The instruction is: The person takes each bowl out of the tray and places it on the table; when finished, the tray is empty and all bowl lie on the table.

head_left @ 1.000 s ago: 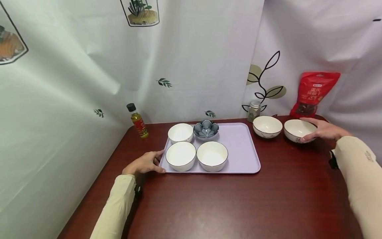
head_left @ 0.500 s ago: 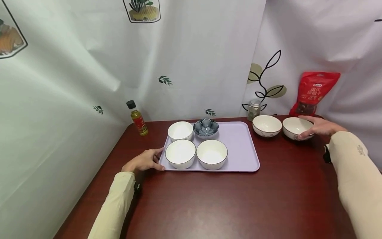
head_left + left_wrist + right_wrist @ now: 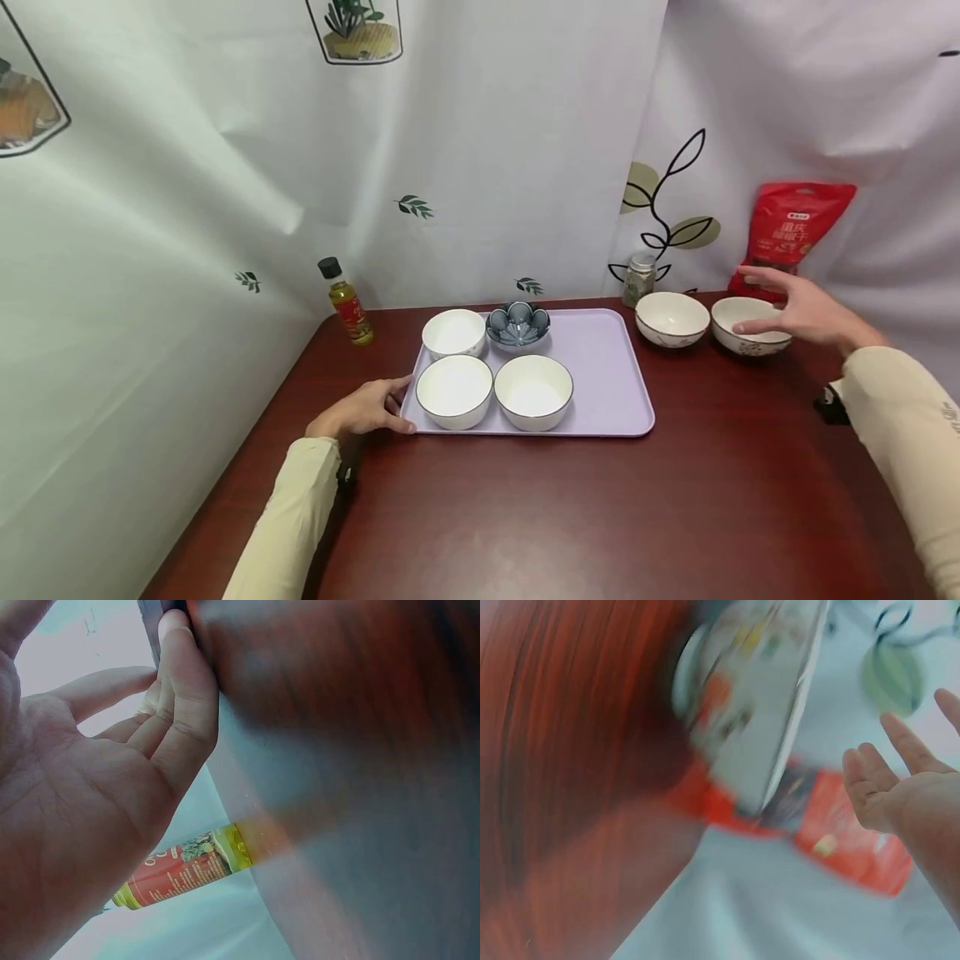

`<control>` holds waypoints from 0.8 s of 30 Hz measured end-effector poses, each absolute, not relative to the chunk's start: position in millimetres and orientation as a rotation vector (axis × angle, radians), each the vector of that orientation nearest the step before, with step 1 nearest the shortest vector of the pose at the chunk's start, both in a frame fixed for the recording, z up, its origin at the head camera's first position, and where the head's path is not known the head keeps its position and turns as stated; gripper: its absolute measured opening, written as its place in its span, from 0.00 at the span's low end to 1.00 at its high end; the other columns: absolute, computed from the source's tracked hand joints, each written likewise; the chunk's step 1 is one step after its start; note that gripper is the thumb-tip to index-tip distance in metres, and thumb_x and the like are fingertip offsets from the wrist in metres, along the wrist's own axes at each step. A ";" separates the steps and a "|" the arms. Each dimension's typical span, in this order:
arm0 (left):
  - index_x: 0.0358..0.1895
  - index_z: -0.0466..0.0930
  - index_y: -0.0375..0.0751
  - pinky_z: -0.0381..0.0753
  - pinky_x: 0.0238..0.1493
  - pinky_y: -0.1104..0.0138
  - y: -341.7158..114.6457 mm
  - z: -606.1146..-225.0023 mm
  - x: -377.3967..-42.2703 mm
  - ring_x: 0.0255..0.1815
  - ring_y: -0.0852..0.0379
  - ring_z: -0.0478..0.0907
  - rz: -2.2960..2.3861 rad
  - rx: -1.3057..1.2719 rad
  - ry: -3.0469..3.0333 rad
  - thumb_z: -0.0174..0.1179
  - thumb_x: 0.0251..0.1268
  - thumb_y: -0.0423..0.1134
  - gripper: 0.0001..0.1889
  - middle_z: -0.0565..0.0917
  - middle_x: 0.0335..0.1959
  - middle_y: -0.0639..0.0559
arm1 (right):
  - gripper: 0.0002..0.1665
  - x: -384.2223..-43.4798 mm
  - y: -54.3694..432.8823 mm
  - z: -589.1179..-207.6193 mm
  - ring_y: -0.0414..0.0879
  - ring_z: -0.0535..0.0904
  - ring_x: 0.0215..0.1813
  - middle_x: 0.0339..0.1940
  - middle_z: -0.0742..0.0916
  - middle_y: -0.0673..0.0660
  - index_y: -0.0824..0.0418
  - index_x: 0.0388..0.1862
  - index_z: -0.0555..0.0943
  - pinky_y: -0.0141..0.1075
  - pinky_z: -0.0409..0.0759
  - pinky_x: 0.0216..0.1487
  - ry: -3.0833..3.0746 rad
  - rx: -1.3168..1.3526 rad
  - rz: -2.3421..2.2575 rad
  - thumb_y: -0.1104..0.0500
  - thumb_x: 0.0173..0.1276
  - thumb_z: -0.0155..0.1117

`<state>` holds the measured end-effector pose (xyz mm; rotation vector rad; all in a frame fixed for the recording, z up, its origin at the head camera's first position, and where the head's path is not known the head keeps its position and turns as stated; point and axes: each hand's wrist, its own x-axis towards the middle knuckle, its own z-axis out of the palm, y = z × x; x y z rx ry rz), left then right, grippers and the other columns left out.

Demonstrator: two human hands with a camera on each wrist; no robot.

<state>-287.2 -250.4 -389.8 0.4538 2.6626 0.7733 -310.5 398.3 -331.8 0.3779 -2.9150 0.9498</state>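
Note:
In the head view, my left hand [image 3: 362, 410] grips the front left corner of a lilac tray [image 3: 611, 375], with the thumb at the front and fingers along the side. On the tray stand three white bowls, at the front left [image 3: 454, 392], front right [image 3: 533, 392] and back left [image 3: 454, 333], plus a dark grey petal-shaped bowl [image 3: 518, 325]. My right hand [image 3: 813, 312] hovers over the rightmost patterned bowl [image 3: 757, 342], fingers spread and holding nothing; the right wrist view shows it apart from that bowl's rim [image 3: 787, 750]. Another patterned bowl [image 3: 672, 320] stands just left of it.
An oil bottle [image 3: 350, 308] stands behind my left hand, also visible in the left wrist view. At the back right are a small glass jar [image 3: 639, 279] and a red food bag [image 3: 787, 225] leaning on the curtain. The tabletop [image 3: 525, 517] is dark red wood.
The right hand held the rightmost bowl, which shifted slightly left toward its neighbour; now the hand has let go and lifted above it. The left hand has stayed at the tray.

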 end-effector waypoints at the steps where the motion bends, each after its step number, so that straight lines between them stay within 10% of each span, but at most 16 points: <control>1: 0.77 0.56 0.31 0.83 0.48 0.60 -250.6 -390.0 -287.1 0.45 0.53 0.80 0.771 0.453 2.663 0.77 0.52 0.43 0.52 0.80 0.53 0.38 | 0.54 -307.7 390.3 -329.3 0.46 0.66 0.69 0.73 0.70 0.67 0.57 0.80 0.59 0.28 0.70 0.56 -2.886 0.406 0.956 0.54 0.58 0.77; 6: 0.77 0.56 0.31 0.82 0.48 0.61 -250.8 -389.1 -286.5 0.46 0.53 0.81 0.772 0.458 2.658 0.77 0.52 0.44 0.52 0.80 0.53 0.37 | 0.52 -300.1 346.0 -326.9 0.21 0.66 0.58 0.68 0.76 0.63 0.56 0.77 0.66 0.15 0.67 0.51 -2.761 0.557 1.029 0.61 0.53 0.80; 13: 0.77 0.56 0.30 0.83 0.48 0.61 -250.2 -386.0 -289.3 0.45 0.52 0.81 0.770 0.470 2.656 0.76 0.53 0.43 0.51 0.80 0.53 0.37 | 0.52 -296.8 279.3 -346.9 0.62 0.70 0.70 0.71 0.75 0.66 0.63 0.76 0.64 0.40 0.79 0.62 -2.764 0.848 1.155 0.59 0.55 0.79; 17: 0.77 0.57 0.30 0.83 0.49 0.60 -250.4 -386.7 -290.1 0.45 0.53 0.81 0.775 0.479 2.656 0.76 0.53 0.43 0.51 0.80 0.53 0.37 | 0.53 -297.8 240.9 -356.3 0.67 0.72 0.69 0.70 0.76 0.67 0.64 0.76 0.64 0.56 0.78 0.62 -2.769 1.018 1.212 0.57 0.55 0.80; 24: 0.77 0.56 0.29 0.83 0.49 0.60 -251.3 -387.0 -288.9 0.46 0.52 0.81 0.778 0.488 2.649 0.77 0.52 0.43 0.52 0.80 0.52 0.37 | 0.58 -293.9 194.8 -364.8 0.69 0.69 0.71 0.73 0.71 0.71 0.65 0.78 0.59 0.57 0.77 0.65 -2.897 1.209 1.392 0.55 0.54 0.81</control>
